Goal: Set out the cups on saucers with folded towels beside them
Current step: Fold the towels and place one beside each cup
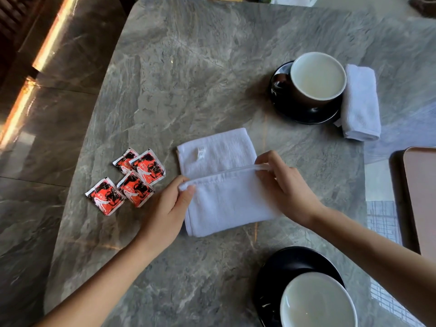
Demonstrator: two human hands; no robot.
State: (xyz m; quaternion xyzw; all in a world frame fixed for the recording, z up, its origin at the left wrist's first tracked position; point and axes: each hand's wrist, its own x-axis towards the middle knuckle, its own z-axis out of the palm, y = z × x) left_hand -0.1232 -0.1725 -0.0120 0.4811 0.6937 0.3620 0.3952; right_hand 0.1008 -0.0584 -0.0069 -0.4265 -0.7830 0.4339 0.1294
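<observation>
the white towel [221,185] you are folding looks light, soft and limp, so it will sag and slide out of line unless both ends of the edge travel together; i judge the right place to hold it is just where you have it, at the two ends of the near flap's hem. your left hand [167,208] pinches the left end of that hem between thumb and fingertips, and your right hand [283,185] pinches the right end the same way, the hem raised a little between them. the towel lies on the grey marble table [188,79] in the middle, between the far cup and the near one, with its near half doubled over its far half. it is plain white terry with a small woven mark near its far left corner, and the folded edge looks thick and rounded. the marble looks smooth, so the cloth may slip as you press a crease. the far cup [316,77] already sits on its black saucer [306,114] with a folded towel [359,102] touching the saucer's right side. the near cup [318,300] is on its saucer [283,263] with no towel beside it yet. four red sachets [132,180] lie just left of your left hand.
</observation>
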